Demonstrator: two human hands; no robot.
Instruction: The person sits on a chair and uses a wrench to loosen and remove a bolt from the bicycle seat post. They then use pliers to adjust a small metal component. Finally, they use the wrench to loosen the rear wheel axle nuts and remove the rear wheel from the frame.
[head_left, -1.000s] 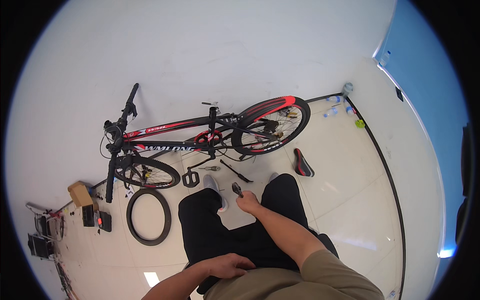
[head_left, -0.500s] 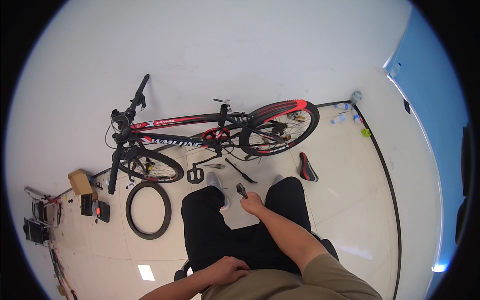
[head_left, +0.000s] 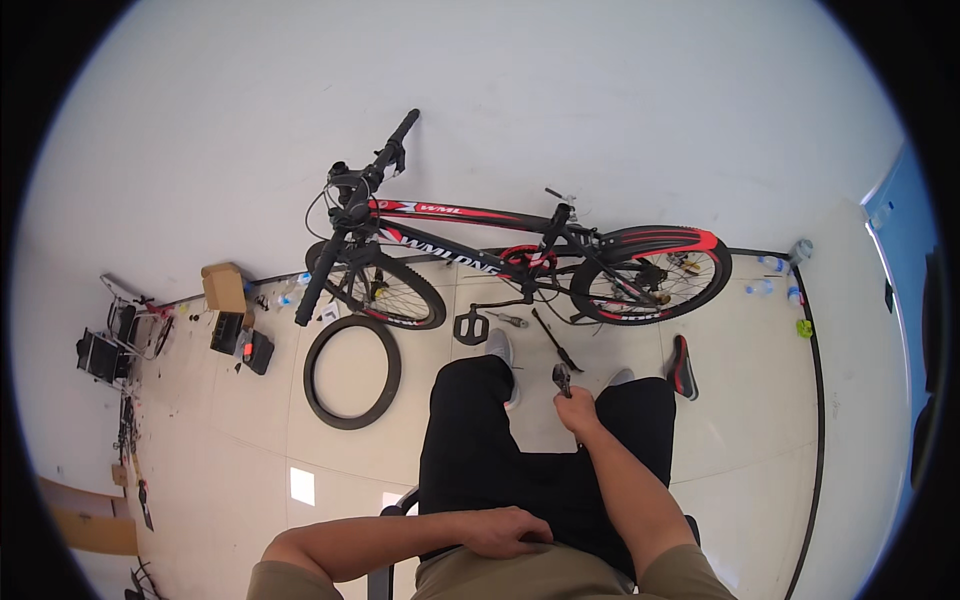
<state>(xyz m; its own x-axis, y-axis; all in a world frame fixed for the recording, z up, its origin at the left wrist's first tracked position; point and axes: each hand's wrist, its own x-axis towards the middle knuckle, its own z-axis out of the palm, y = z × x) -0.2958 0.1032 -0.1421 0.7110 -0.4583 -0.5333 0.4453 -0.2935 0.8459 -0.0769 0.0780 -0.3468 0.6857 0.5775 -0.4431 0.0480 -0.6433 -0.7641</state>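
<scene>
I sit facing a black and red bicycle (head_left: 520,255) that leans against the white wall. My right hand (head_left: 578,410) is stretched out over my right knee and grips a small dark tool (head_left: 561,379), its tip pointing toward the bike. My left hand (head_left: 505,531) rests on my lap near my waist, fingers loosely curled, holding nothing. On the floor by my feet lie a black pedal (head_left: 470,325), a screwdriver (head_left: 512,320) and a long dark tool (head_left: 556,341).
A loose black tyre (head_left: 352,371) lies on the tiled floor to my left. A red and black saddle (head_left: 682,366) lies to my right. A cardboard box (head_left: 223,288) and dark gear sit at far left; bottles (head_left: 775,275) stand by the right corner.
The view has swung left and up, so the bicycle sits more centred. My right hand keeps hold of the small tool above my knee; my left hand stays on my lap.
</scene>
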